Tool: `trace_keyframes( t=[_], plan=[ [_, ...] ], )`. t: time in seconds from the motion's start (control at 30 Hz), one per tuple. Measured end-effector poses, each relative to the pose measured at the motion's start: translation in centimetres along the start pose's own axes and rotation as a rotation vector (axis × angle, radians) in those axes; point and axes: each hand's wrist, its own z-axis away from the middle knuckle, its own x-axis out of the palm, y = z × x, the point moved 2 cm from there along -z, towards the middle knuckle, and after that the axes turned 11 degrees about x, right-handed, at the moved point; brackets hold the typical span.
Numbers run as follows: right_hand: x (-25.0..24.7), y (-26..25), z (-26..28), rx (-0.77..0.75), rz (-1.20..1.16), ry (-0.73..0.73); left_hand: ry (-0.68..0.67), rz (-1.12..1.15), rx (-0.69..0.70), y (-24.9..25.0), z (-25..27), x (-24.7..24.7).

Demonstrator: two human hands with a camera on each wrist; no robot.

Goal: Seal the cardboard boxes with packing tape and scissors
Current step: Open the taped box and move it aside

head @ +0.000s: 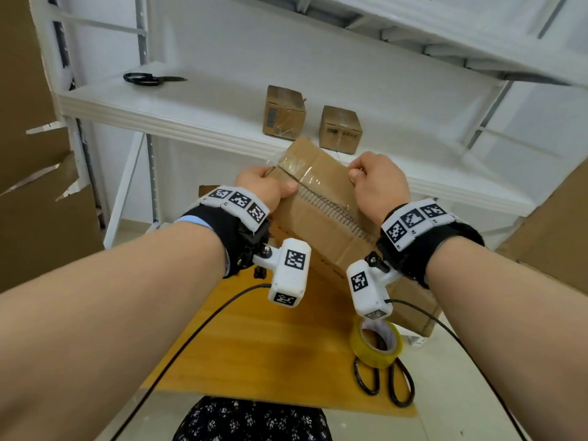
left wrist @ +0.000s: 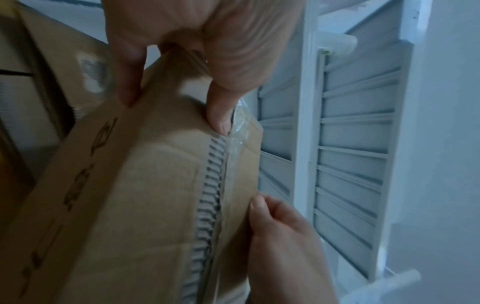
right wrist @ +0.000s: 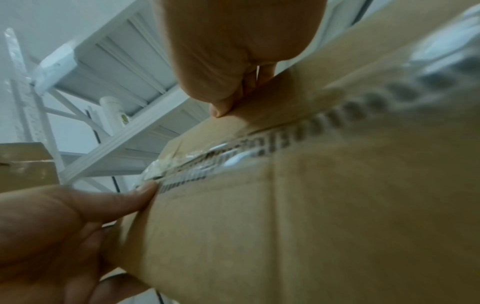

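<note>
I hold a brown cardboard box (head: 321, 202) tilted in the air in front of the white shelf. My left hand (head: 270, 184) grips its left end, with the thumb (left wrist: 218, 117) pressed on the taped centre seam and the fingers (left wrist: 130, 86) curled round the side. My right hand (head: 366, 178) grips the right end, thumb (right wrist: 221, 109) on top and fingers curled over the far edge. Clear tape (left wrist: 239, 127) runs along the seam and wrinkles at the left end. The yellowish tape roll (head: 375, 343) and black-handled scissors (head: 385, 380) lie on the table below my right wrist.
Two small taped boxes (head: 284, 114) (head: 340, 128) stand on the white shelf (head: 191, 113), and a second pair of scissors (head: 149, 78) lies at its left. A wooden board (head: 254, 338) covers the table. Large cardboard sheets stand at the far left (head: 31, 186) and right (head: 556, 233).
</note>
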Motion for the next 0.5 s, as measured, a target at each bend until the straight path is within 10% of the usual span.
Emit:
trace_keyframes(
  t=[0.5],
  plan=[
    [-9.4, -5.2, 1.6, 0.022, -0.498, 0.097, 0.125, -0.358, 0.613, 14.9, 4.3, -1.4]
  ],
)
